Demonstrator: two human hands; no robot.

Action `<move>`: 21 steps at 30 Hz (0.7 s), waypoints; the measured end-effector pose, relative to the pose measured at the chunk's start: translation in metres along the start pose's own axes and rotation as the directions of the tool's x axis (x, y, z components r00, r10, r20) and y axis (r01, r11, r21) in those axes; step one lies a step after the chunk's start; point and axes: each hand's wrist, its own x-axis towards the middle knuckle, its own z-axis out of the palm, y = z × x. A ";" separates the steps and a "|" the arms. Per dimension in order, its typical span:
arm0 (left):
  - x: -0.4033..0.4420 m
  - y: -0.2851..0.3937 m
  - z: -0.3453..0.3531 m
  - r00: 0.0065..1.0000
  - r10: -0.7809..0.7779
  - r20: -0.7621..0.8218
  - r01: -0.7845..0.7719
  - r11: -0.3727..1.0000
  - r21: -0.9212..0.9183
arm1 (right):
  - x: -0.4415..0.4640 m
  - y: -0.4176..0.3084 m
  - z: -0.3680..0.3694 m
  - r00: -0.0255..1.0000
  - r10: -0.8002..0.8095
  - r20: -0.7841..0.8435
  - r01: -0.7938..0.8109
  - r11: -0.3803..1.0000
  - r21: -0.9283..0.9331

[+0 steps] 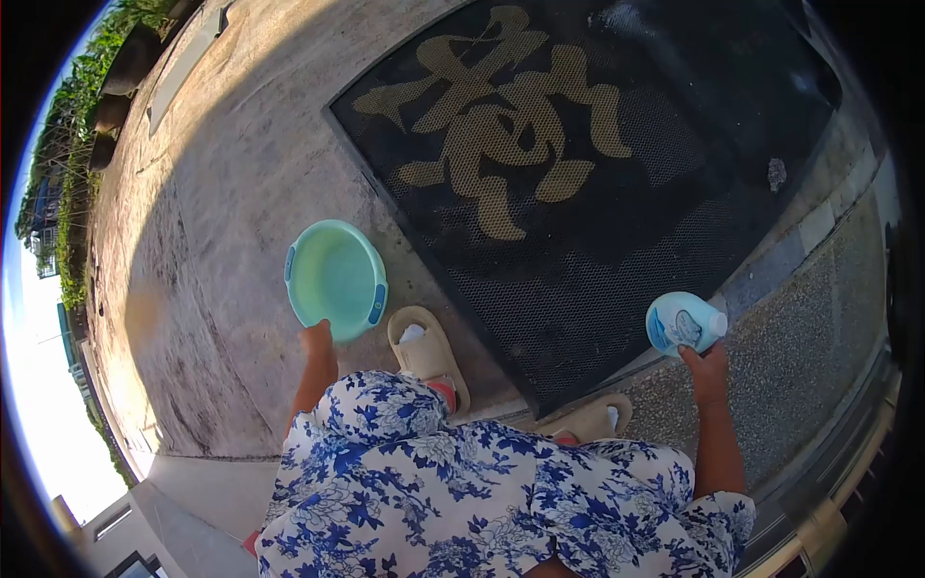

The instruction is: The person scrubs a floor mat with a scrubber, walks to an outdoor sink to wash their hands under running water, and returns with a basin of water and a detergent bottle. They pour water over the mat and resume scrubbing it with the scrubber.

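My left hand (317,336) is closed on the near rim of a round mint-green basin (332,275), which has blue-grey grips on two sides. I see its inside, pale green with no object in it that I can make out. Over on the right, my right hand (705,370) grips a light-blue plastic bottle (679,326) with a white cap and a printed label. The bottle is tilted, its cap pointing right. The fingers of both hands are partly hidden behind what they hold.
A large black mat (578,260) with a gold character lies ahead on the concrete floor (241,222). My beige slippers (424,347) are at its near edge. Rough pebbled paving (790,376) runs along the right. Plants and pots (120,67) stand at the far left.
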 end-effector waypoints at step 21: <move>-0.172 0.424 -0.007 0.115 0.811 0.574 -0.013 0.579 -0.816 | 0.043 -0.078 0.039 0.825 -0.201 0.528 0.041 0.953 0.299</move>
